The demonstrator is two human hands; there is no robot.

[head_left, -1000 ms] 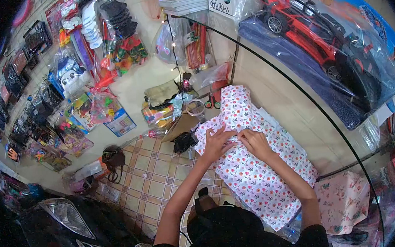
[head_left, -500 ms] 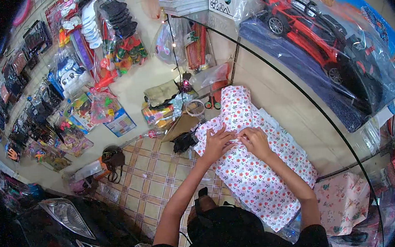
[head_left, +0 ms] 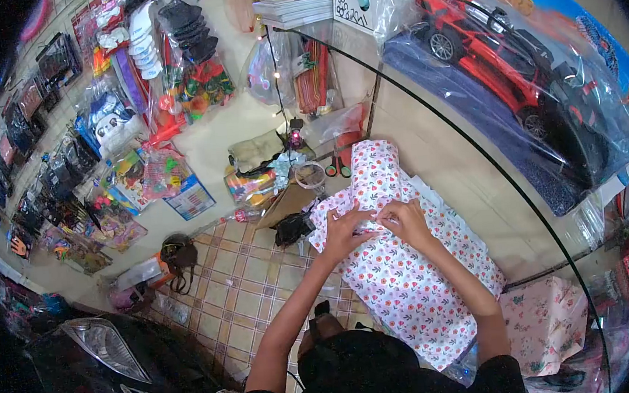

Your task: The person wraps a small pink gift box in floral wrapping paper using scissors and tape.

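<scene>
White wrapping paper with a small red and purple flower print [head_left: 419,299] covers a long, bulky object in front of me. Its far end narrows to a rounded bundle in the same print. My left hand [head_left: 345,232] lies at the left of the narrow part, fingers bent and thumb against the paper. From the right, my right hand [head_left: 405,222] pinches at the paper, its fingertips close to those of the left. Between the fingertips the paper looks folded or creased. Whether something small, such as tape, is held there is too fine to make out.
Scissors [head_left: 337,167] and a clear round tub [head_left: 310,173] stand just past the bundle. A black glass edge [head_left: 473,147] curves along the right, below a boxed red toy car [head_left: 493,71]. Pink floral paper [head_left: 546,322] lies lower right; a black motorbike [head_left: 114,367] stands lower left.
My right hand's fingers have lifted and shifted slightly at the paper's fold. The left hand stays almost in place, and the wrapped object has not visibly moved.
</scene>
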